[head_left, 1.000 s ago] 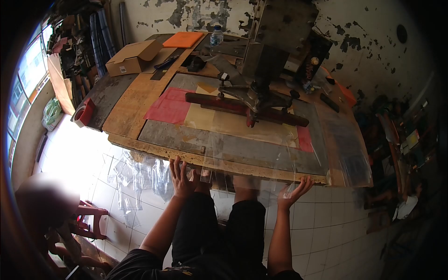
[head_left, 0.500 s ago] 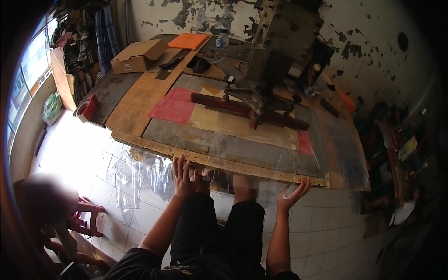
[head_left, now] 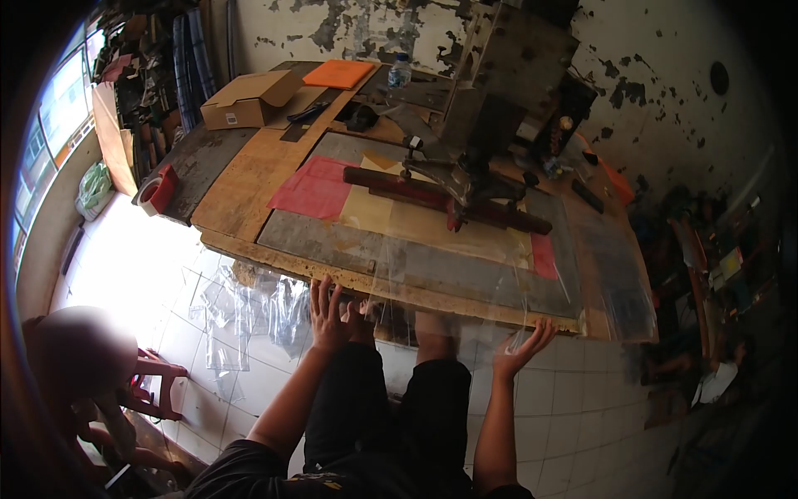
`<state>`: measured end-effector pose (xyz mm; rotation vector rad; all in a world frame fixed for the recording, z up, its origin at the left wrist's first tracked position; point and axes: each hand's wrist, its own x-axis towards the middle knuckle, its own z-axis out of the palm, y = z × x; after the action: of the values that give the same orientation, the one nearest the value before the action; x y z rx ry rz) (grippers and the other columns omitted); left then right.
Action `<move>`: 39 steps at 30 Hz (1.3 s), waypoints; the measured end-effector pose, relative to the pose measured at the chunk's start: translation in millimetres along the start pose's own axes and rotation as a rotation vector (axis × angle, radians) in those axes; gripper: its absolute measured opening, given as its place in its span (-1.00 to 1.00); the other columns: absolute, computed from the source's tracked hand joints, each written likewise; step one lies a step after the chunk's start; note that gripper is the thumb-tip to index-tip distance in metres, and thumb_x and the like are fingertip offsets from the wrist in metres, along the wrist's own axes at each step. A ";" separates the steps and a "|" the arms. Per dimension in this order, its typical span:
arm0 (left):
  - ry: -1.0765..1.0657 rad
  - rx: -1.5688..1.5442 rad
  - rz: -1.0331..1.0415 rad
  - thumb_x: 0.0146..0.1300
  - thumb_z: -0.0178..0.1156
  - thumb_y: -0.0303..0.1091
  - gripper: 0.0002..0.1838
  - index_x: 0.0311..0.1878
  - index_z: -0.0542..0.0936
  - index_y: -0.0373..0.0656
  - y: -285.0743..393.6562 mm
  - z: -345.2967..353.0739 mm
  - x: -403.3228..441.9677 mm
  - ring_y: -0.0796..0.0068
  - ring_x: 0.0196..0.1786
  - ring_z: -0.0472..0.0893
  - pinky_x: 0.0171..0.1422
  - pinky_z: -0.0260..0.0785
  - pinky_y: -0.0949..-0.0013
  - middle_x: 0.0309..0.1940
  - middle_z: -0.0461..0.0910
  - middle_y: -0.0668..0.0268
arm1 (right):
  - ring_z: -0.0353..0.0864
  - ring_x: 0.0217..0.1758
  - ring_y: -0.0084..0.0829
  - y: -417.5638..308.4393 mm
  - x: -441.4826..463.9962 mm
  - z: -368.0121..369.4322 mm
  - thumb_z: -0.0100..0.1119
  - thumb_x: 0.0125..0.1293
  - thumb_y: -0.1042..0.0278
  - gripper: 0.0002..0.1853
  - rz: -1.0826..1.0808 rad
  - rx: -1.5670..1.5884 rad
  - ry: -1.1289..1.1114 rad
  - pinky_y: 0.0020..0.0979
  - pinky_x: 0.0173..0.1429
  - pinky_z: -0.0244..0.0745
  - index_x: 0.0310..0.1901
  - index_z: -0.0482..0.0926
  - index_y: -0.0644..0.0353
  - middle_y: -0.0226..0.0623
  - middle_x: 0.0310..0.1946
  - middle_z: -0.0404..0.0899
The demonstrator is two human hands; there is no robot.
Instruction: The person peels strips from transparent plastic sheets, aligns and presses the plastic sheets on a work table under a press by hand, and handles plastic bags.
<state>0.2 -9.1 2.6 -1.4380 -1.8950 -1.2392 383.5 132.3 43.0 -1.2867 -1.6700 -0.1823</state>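
Note:
My left hand (head_left: 329, 316) rests against the front edge of the wooden table (head_left: 241, 247), its fingers apart. Further right, my right hand (head_left: 525, 345) touches the same edge with fingers stretched out; thin clear plastic (head_left: 517, 291) hangs over the edge beside it. Between and above both hands stands a metal press (head_left: 507, 83) with a long dark red bar (head_left: 399, 186) low over the tabletop. Under the bar lie yellowish sheets (head_left: 416, 220) and pinkish-red sheets (head_left: 312, 188) on a grey plate (head_left: 332, 248).
At the back left sit an open cardboard box (head_left: 241, 104), an orange folder (head_left: 339, 73) and a bottle (head_left: 400, 73). A red tape dispenser (head_left: 158, 190) is at the left edge. Clear bags (head_left: 229, 320) hang below. Another person (head_left: 79, 358) is beside a red stool (head_left: 162, 378).
The view has shifted slightly, so the table appears a little further right. Both hands keep their places at its edge, and the press bar shows no clear movement.

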 end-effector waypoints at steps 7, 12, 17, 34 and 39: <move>0.013 -0.017 -0.021 0.21 0.35 -0.44 -0.26 0.49 0.37 -0.18 6.9 -4.9 3.9 -0.42 0.65 0.12 0.66 0.13 -0.30 0.57 0.27 -0.13 | -0.14 0.75 0.27 -13.3 3.3 -14.2 0.26 0.12 0.69 -0.15 0.018 -0.003 -0.049 0.30 0.72 -0.09 0.50 0.25 0.20 0.01 0.62 0.10; -0.009 -0.054 -0.021 0.20 0.36 -0.44 -0.23 0.51 0.37 -0.17 10.8 -15.7 8.0 -0.39 0.65 0.14 0.68 0.10 -0.28 0.58 0.26 -0.09 | -0.10 0.75 0.22 -18.9 5.3 -23.4 0.30 0.11 0.73 -0.13 0.030 -0.023 -0.069 0.25 0.73 -0.03 0.51 0.24 0.20 -0.02 0.61 0.13; -0.085 -0.046 -0.047 0.22 0.34 -0.45 -0.25 0.51 0.38 -0.18 15.5 -26.5 12.0 -0.35 0.67 0.12 0.69 0.08 -0.26 0.61 0.23 -0.05 | -0.09 0.76 0.14 -22.7 6.1 -36.3 0.19 0.25 0.76 -0.18 -0.010 0.000 -0.116 0.19 0.72 0.04 0.56 0.25 0.16 -0.10 0.62 0.15; -0.108 -0.126 -0.084 0.27 0.29 -0.41 -0.26 0.55 0.34 -0.19 22.3 -34.9 14.9 -0.29 0.70 0.07 0.73 0.03 -0.17 0.64 0.20 -0.02 | 0.31 0.59 -0.09 -13.2 35.4 -85.5 0.01 0.37 0.79 -0.38 -0.026 0.042 -0.326 -0.09 0.55 0.40 0.41 0.53 0.06 -0.24 0.47 0.40; -0.116 -0.119 -0.100 0.28 0.27 -0.41 -0.26 0.55 0.34 -0.18 24.4 -33.9 15.7 -0.27 0.71 0.05 0.73 0.01 -0.17 0.65 0.19 -0.01 | 0.35 0.56 -0.11 -7.5 51.1 -94.4 0.02 0.42 0.75 -0.44 -0.018 0.053 -0.417 -0.12 0.55 0.39 0.39 0.57 0.05 -0.24 0.44 0.46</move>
<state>11.9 -28.9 40.9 -1.5222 -2.0215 -1.3623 435.9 103.8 132.6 -1.3326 -2.0214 0.1291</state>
